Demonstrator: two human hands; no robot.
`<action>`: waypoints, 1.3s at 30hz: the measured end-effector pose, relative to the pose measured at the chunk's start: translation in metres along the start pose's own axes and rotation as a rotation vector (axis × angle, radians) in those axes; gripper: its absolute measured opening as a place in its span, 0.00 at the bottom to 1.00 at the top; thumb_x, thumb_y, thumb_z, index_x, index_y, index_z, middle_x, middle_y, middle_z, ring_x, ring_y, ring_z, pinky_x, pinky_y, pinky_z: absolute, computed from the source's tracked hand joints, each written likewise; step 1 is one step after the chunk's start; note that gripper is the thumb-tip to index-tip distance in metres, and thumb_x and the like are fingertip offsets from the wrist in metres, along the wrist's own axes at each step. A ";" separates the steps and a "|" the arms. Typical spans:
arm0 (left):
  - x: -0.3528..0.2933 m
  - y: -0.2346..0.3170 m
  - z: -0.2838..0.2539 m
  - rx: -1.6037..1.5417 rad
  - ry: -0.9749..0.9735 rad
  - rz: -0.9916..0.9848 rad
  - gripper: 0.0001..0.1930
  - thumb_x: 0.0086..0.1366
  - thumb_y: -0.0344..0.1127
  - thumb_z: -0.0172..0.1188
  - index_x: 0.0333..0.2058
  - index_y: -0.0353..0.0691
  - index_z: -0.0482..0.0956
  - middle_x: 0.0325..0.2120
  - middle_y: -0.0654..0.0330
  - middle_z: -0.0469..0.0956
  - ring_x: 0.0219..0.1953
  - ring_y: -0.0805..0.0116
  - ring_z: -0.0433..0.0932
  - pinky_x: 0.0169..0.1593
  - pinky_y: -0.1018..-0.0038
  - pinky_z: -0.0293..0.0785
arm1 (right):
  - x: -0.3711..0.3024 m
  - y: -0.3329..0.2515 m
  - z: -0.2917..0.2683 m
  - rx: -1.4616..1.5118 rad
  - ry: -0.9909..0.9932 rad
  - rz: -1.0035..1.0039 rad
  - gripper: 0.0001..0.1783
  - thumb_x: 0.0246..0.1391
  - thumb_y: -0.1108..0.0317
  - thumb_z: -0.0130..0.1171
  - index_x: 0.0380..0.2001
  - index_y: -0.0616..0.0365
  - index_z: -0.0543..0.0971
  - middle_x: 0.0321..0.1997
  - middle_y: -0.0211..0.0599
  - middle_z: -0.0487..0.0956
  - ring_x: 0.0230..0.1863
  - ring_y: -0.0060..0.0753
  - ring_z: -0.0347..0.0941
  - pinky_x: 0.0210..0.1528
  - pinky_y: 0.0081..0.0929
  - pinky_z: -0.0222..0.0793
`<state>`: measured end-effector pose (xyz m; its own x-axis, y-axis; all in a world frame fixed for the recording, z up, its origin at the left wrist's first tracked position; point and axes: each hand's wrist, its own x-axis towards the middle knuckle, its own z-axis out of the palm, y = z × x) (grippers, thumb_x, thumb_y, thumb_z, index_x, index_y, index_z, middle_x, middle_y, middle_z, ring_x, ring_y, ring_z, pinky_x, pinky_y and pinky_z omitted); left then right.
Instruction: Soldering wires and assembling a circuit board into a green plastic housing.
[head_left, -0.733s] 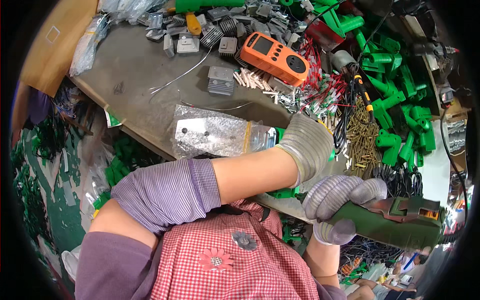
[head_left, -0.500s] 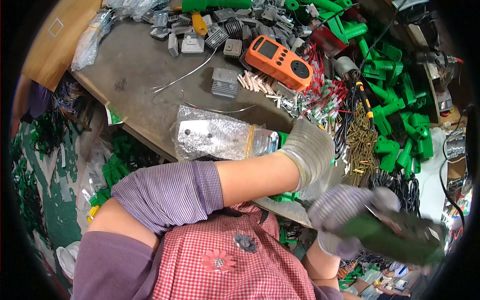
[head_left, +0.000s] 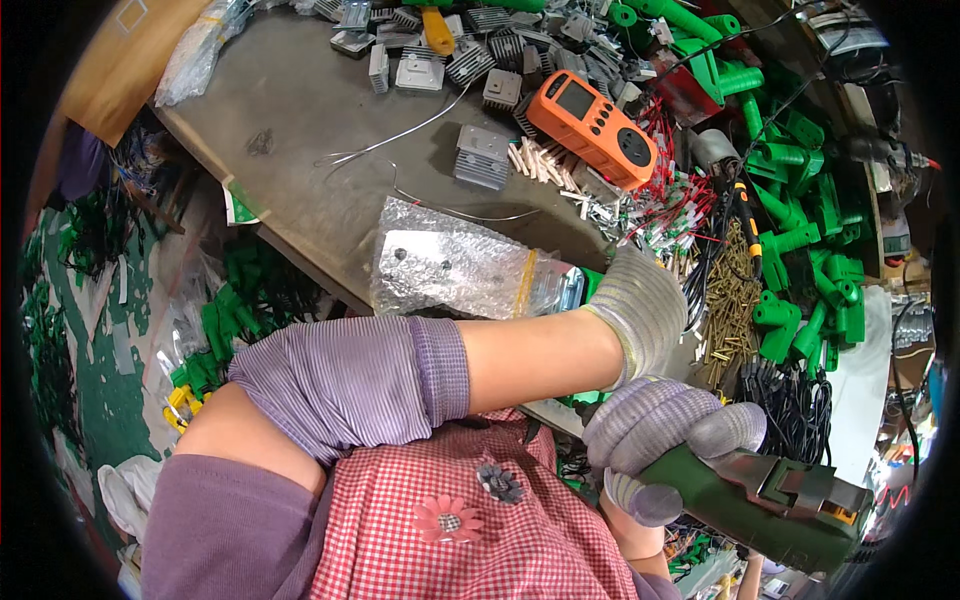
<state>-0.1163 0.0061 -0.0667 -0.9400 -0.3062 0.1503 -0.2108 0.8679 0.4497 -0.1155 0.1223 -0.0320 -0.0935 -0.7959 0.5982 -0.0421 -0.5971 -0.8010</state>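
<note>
Both my hands wear striped grey work gloves. My left hand (head_left: 645, 312) is bent over a green plastic housing (head_left: 594, 286), and its fingers look curled round it, though their tips are hidden. From that housing a metal plate in bubble wrap (head_left: 455, 270) reaches to the left, bound with a yellow band. My right hand (head_left: 672, 432) is closed round a dark green cordless screwdriver (head_left: 765, 515), whose battery end points to the lower right. Its front end lies beneath the glove, close to my left wrist and the table edge.
An orange meter (head_left: 592, 130) lies beyond my hands, beside grey finned metal blocks (head_left: 482, 157). Brass screws (head_left: 728, 300), red wires (head_left: 672, 150) and black cables (head_left: 788, 405) are heaped to the right. Green plastic housings (head_left: 800, 240) pile up at the far right.
My right hand has brought the screwdriver slightly left, nearer my left wrist; it was blurred by motion before. My left hand stays on the green housing. The whole view has shifted a little.
</note>
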 end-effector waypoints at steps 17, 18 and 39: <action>-0.102 -0.079 -0.064 -0.346 -0.002 0.161 0.31 0.49 0.46 0.71 0.51 0.40 0.77 0.40 0.48 0.76 0.42 0.48 0.78 0.47 0.56 0.74 | 0.062 -0.017 -0.008 0.039 0.265 -0.231 0.39 0.50 0.34 0.66 0.44 0.64 0.76 0.15 0.30 0.69 0.09 0.26 0.63 0.15 0.25 0.70; -0.105 -0.082 -0.064 -0.387 -0.100 0.149 0.34 0.46 0.47 0.72 0.52 0.41 0.77 0.41 0.48 0.76 0.43 0.48 0.77 0.47 0.56 0.74 | 0.057 -0.014 -0.023 0.094 0.164 -0.180 0.39 0.50 0.62 0.68 0.61 0.68 0.64 0.23 0.49 0.77 0.21 0.42 0.74 0.25 0.43 0.79; -0.105 -0.073 -0.052 -0.156 -0.224 0.082 0.46 0.38 0.54 0.73 0.56 0.34 0.74 0.42 0.49 0.77 0.46 0.50 0.77 0.46 0.57 0.73 | 0.038 0.030 -0.022 0.153 0.438 0.168 0.28 0.53 0.54 0.70 0.44 0.61 0.69 0.23 0.46 0.78 0.22 0.42 0.75 0.27 0.45 0.76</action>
<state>0.0117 -0.0457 -0.0693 -0.9918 -0.1279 0.0014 -0.1037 0.8103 0.5768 -0.1420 0.0765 -0.0339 -0.4973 -0.7850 0.3695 0.1528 -0.4984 -0.8534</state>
